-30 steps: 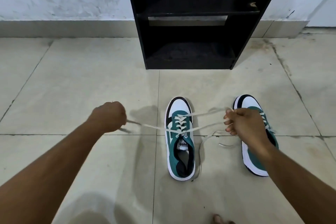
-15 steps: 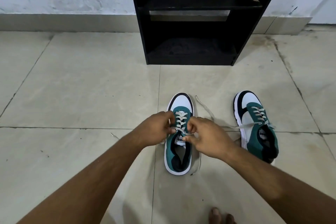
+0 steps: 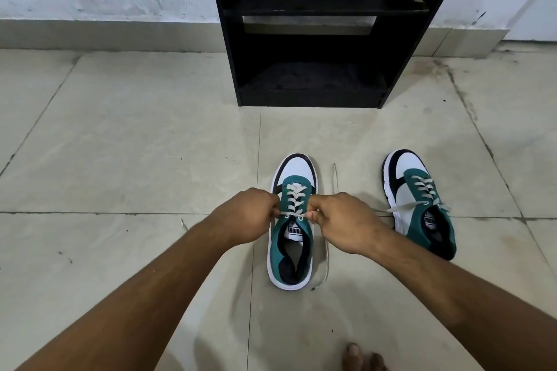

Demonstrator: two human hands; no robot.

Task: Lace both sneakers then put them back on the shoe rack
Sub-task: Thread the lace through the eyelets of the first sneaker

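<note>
My left hand [image 3: 247, 214] and right hand [image 3: 346, 220] pinch the cream lace [image 3: 294, 200] at the green-and-white sneaker's [image 3: 291, 250] top eyelets; next, knotting it.

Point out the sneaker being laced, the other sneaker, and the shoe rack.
Sneaker being laced [image 3: 289, 265]: head view, on its teal side panel.
Other sneaker [image 3: 405, 164]: head view, on its white toe.
Shoe rack [image 3: 307, 98]: head view, on its bottom front board.

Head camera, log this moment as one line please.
step: lacing | left hand and right hand: pinching lace at top eyelets of left sneaker | right sneaker: laced, untied, on floor | shoe rack: no shoes
</note>
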